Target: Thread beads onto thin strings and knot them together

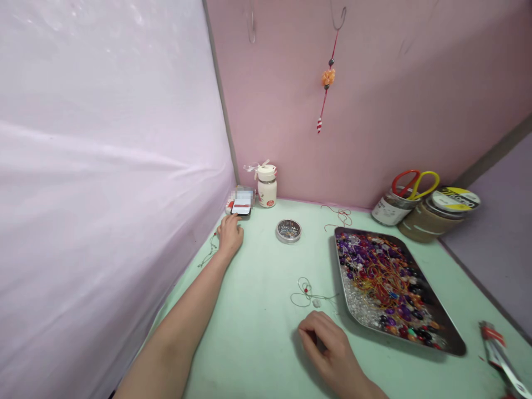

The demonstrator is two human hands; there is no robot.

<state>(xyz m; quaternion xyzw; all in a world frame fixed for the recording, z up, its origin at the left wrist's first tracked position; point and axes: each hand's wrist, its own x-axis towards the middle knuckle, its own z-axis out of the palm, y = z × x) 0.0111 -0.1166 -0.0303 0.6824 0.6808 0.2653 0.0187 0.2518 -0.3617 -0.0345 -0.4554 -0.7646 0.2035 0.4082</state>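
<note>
My left hand (229, 233) reaches far across the green table to a phone (242, 203) in the back left corner, its fingertips touching the phone's near edge, fingers loosely bent. My right hand (328, 346) rests on the table near me, fingers curled under, nothing visible in them. Just beyond it lies a thin clear cord (306, 292) with a red bead and a pale bead. A metal tray (451, 339) full of mixed coloured beads and red cord sits to the right of it.
A small white bottle (266, 187) stands by the phone. A round tin (288, 230) lies mid-table. A can with scissors (409, 185) and tape rolls (440, 213) stand back right. A beaded tassel (327, 77) hangs on the pink wall. A tool (499, 354) lies right.
</note>
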